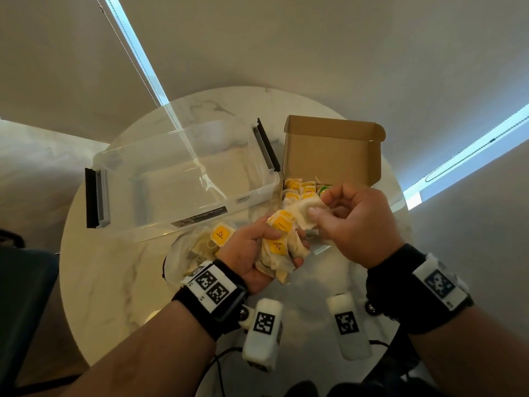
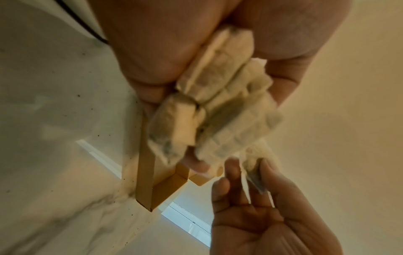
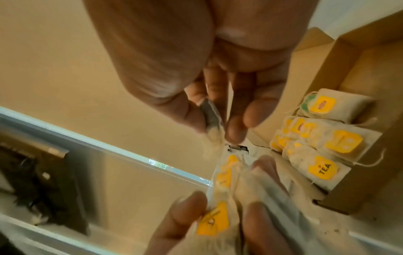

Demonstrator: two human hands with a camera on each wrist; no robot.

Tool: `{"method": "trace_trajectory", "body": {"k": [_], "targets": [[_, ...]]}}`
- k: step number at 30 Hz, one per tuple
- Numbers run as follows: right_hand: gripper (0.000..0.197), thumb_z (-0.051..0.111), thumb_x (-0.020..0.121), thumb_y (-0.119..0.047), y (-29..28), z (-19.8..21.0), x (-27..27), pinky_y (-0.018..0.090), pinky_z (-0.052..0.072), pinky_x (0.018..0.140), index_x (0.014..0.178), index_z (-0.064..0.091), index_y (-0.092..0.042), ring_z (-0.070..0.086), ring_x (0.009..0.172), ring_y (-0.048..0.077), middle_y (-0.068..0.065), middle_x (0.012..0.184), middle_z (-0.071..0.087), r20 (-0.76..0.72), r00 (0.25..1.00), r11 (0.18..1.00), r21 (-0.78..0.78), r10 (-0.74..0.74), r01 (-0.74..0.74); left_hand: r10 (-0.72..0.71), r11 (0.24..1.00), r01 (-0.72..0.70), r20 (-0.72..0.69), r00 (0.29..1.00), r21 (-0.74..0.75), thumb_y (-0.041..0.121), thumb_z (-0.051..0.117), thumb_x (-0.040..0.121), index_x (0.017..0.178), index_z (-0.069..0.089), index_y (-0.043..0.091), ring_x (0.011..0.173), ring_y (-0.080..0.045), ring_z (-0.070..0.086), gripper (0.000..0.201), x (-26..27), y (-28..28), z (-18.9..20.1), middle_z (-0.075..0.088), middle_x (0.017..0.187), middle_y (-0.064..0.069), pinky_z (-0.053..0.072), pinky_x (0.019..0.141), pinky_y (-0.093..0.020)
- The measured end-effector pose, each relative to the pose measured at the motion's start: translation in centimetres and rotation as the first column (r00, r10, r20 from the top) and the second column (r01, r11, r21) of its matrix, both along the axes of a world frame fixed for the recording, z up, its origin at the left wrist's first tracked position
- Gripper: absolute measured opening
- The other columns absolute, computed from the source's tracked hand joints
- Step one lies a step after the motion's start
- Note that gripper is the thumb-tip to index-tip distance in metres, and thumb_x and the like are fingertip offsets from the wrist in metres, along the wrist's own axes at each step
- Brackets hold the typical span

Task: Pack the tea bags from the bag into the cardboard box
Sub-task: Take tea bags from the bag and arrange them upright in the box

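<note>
Marble surface (image 1: 94,282), cardboard box (image 1: 332,150) at 1 o'clock holding tea bags (image 1: 300,189), left hand (image 1: 252,259) clutching a bunch (image 1: 282,247), right hand (image 1: 357,224) pinching one tea bag (image 1: 305,214).

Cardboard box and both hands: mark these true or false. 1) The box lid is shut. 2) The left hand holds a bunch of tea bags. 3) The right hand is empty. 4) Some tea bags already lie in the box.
1) False: the cardboard box stands with its lid up.
2) True: the left hand grips a bunch of tea bags.
3) False: the right hand pinches one tea bag.
4) True: packed tea bags lie in it.
</note>
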State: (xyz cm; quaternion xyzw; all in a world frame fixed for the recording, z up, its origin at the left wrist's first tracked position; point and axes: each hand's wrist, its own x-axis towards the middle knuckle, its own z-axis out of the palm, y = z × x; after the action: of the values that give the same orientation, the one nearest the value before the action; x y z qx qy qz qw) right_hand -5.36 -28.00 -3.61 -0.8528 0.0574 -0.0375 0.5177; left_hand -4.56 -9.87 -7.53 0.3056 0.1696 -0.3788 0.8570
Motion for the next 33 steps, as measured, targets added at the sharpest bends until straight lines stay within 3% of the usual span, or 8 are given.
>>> {"method": "trace_trajectory", "body": {"k": [4, 7, 9, 15, 18, 22, 28, 33], "targets": [[0.010, 0.082, 0.080, -0.014, 1.0, -0.2, -0.6, 0.031, 0.057, 0.062, 0.082, 0.073, -0.014, 0.066, 0.071, 0.009, -0.005, 0.079, 0.071, 0.225, 0.937, 0.957, -0.178, 0.268, -0.231, 0.007, 0.998, -0.006, -0.016, 1.000, 0.059, 0.002, 0.050, 0.076, 0.108, 0.057, -0.001, 0.063, -0.026, 0.063, 0.034, 0.3, -0.8, 0.6, 0.065, 0.082, -0.017, 0.053, 0.056, -0.031], [0.014, 0.084, 0.075, -0.026, 0.5, -0.2, -1.0, 0.031, 0.056, 0.081, 0.084, 0.078, -0.018, 0.066, 0.093, 0.006, -0.010, 0.095, 0.074, 0.169, 0.865, 0.863, -0.290, 0.472, -0.414, 0.002, 0.999, -0.002, 0.007, 1.000, 0.054, -0.004, 0.038, 0.085, 0.095, 0.062, -0.002, 0.059, -0.022, 0.066, 0.026, 0.8, -0.7, 0.7, 0.068, 0.074, -0.014, 0.055, 0.052, -0.027], [0.016, 0.079, 0.076, -0.033, -0.1, 0.2, -1.2, 0.029, 0.055, 0.088, 0.085, 0.080, -0.020, 0.066, 0.101, 0.006, -0.013, 0.100, 0.075, 0.133, 0.868, 0.872, -0.189, 0.478, -0.451, 0.009, 0.998, -0.011, 0.029, 1.000, 0.058, -0.005, 0.037, 0.083, 0.090, 0.067, -0.003, 0.057, -0.023, 0.066, 0.030, 1.0, -0.5, 0.8, 0.067, 0.073, -0.015, 0.054, 0.051, -0.028], [0.008, 0.078, 0.083, -0.011, 0.2, 0.0, -0.8, 0.044, 0.063, 0.063, 0.084, 0.072, -0.015, 0.072, 0.072, 0.028, 0.005, 0.078, 0.074, -0.075, 0.997, 0.979, 0.204, 0.008, 0.008, 0.057, 0.992, -0.069, 0.111, 0.992, 0.107, -0.006, 0.055, 0.069, 0.095, 0.061, -0.004, 0.054, -0.027, 0.063, 0.027, 1.0, -0.4, 1.0, 0.064, 0.074, -0.019, 0.053, 0.047, -0.031], [0.013, 0.077, 0.085, -0.027, 0.5, -0.2, -0.9, 0.034, 0.059, 0.056, 0.089, 0.072, -0.016, 0.071, 0.072, 0.027, 0.009, 0.080, 0.073, -0.325, 0.938, 0.973, 0.228, 0.119, -0.044, 0.036, 0.983, -0.060, 0.141, 0.989, 0.173, -0.010, 0.062, 0.068, 0.109, 0.060, 0.003, 0.066, -0.029, 0.067, 0.043, 0.8, -0.5, 0.7, 0.067, 0.087, -0.019, 0.054, 0.051, -0.034], [0.014, 0.079, 0.083, -0.021, 0.2, -0.9, -1.5, 0.026, 0.052, 0.053, 0.089, 0.074, -0.009, 0.064, 0.061, 0.014, 0.009, 0.077, 0.074, -0.393, 0.899, 0.947, 0.314, 0.194, -0.067, -0.004, 0.955, -0.051, 0.182, 0.983, 0.293, -0.013, 0.079, 0.060, 0.113, 0.062, 0.003, 0.072, -0.030, 0.067, 0.058, 0.4, -1.1, 0.3, 0.068, 0.092, -0.020, 0.055, 0.053, -0.035], [0.034, 0.078, 0.067, -0.016, -2.2, -1.1, -1.8, 0.032, 0.047, 0.057, 0.098, 0.067, -0.005, 0.067, 0.062, 0.024, 0.013, 0.081, 0.075, -0.418, 0.898, 0.829, 0.545, 0.138, 0.126, 0.055, 0.966, -0.067, 0.053, 0.997, 0.249, -0.008, 0.066, 0.076, 0.111, 0.056, 0.001, 0.060, -0.023, 0.063, 0.037, 0.6, -0.8, -1.2, 0.064, 0.076, -0.016, 0.053, 0.049, -0.030], [0.017, 0.077, 0.084, -0.012, -6.5, -1.9, -0.1, 0.039, 0.062, 0.072, 0.096, 0.066, -0.009, 0.074, 0.078, 0.024, 0.013, 0.090, 0.075, -0.487, 0.824, 0.852, 0.262, -0.290, 0.454, 0.104, 0.967, -0.080, -0.090, 0.990, 0.243, -0.006, 0.053, 0.088, 0.108, 0.057, 0.001, 0.058, -0.019, 0.063, 0.021, 1.1, -0.9, -2.2, 0.064, 0.073, -0.013, 0.055, 0.047, -0.027]]}}
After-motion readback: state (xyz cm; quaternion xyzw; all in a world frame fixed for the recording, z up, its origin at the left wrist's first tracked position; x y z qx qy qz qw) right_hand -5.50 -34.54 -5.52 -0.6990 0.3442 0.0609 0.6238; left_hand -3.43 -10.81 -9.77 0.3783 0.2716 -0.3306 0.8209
